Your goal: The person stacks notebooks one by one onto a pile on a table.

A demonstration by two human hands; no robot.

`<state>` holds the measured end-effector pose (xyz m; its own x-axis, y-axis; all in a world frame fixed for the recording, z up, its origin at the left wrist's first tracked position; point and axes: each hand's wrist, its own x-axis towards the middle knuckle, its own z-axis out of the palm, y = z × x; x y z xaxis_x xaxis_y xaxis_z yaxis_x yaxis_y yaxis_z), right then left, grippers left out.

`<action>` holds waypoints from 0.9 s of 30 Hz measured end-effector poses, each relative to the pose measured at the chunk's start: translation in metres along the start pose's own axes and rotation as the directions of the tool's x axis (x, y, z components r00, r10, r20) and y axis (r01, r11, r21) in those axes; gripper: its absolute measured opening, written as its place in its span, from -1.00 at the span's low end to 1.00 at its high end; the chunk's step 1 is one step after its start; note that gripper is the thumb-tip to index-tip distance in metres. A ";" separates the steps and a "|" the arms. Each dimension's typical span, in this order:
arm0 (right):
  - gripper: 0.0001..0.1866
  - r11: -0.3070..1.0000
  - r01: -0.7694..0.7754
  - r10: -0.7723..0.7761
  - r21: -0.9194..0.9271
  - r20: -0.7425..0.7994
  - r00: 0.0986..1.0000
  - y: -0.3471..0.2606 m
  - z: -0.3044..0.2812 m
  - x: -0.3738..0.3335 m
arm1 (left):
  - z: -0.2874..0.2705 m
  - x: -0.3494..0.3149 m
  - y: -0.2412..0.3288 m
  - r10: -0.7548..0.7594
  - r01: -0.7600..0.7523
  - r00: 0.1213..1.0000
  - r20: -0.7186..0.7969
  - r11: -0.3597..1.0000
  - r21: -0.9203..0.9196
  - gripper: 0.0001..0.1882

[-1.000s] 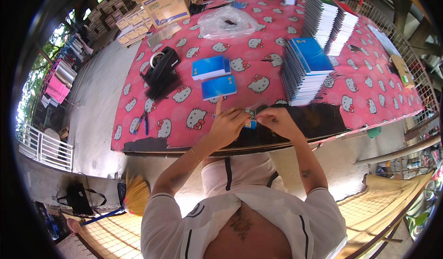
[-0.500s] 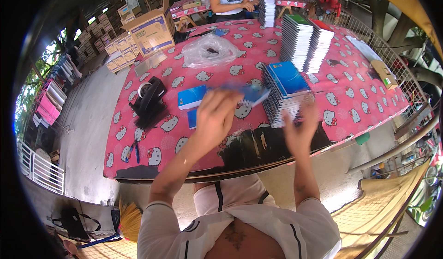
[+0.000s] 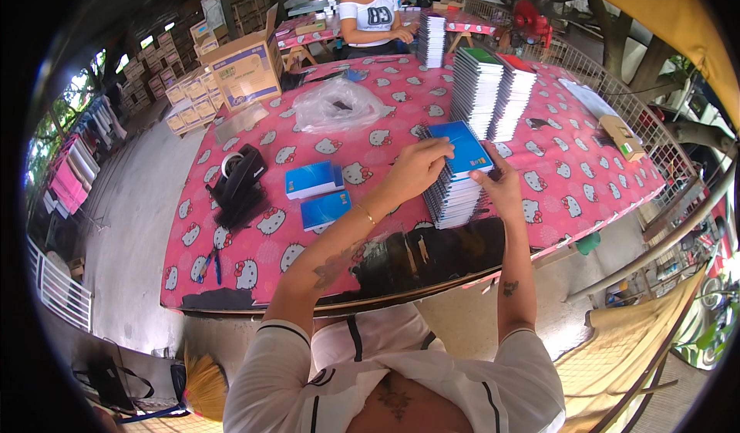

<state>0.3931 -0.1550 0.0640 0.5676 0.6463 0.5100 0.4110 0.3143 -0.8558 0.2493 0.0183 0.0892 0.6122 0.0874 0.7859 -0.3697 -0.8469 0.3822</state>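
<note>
A stack of blue-covered spiral notebooks [image 3: 462,146] stands near the front of the table, its bindings along the left side. My left hand [image 3: 420,169] is closed at the left edge of the top notebook, its fingertips on the cover. Round the right side of the stack curls my right hand [image 3: 502,186], thumb at the near corner of the upper notebooks and fingers along the edge. To the left lie small blue pads or notebooks [image 3: 325,210], and behind them a thicker blue-covered pile [image 3: 310,180].
Taller stacks of green-topped notebooks [image 3: 474,94] and red-topped notebooks [image 3: 512,97] rise behind. Left are a black hole punch [image 3: 237,182], a roll of tape and pliers [image 3: 210,263]. A plastic bag [image 3: 339,107] and cardboard box [image 3: 245,67] sit farther back; a person [image 3: 378,16] works beyond.
My left hand has moved right from above the small blue pads, carrying a blue notebook onto the stack. My right hand has settled against the stack's right side. The view has shifted slightly.
</note>
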 end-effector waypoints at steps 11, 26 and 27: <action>-0.62 0.941 0.242 -0.308 -0.238 -0.294 0.905 -0.053 -0.008 -0.093 | -0.134 -0.185 -0.036 -0.286 0.149 0.951 0.117 0.757 0.636 -0.74; -0.56 0.982 -0.188 0.183 0.004 0.214 0.959 0.050 0.160 -0.137 | -0.167 -0.218 -0.014 -0.410 0.328 0.912 0.016 0.752 0.572 -0.86; -0.57 0.972 -0.228 0.209 0.054 0.236 0.949 0.046 0.161 -0.136 | -0.207 -0.236 -0.038 -0.471 0.385 0.876 -0.106 0.547 0.743 -0.85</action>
<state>0.2198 -0.1167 -0.0584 0.4560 0.8433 0.2844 0.2315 0.1961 -0.9529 -0.0260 0.1388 -0.0100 0.6358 0.5311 0.5600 0.5526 -0.8198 0.1501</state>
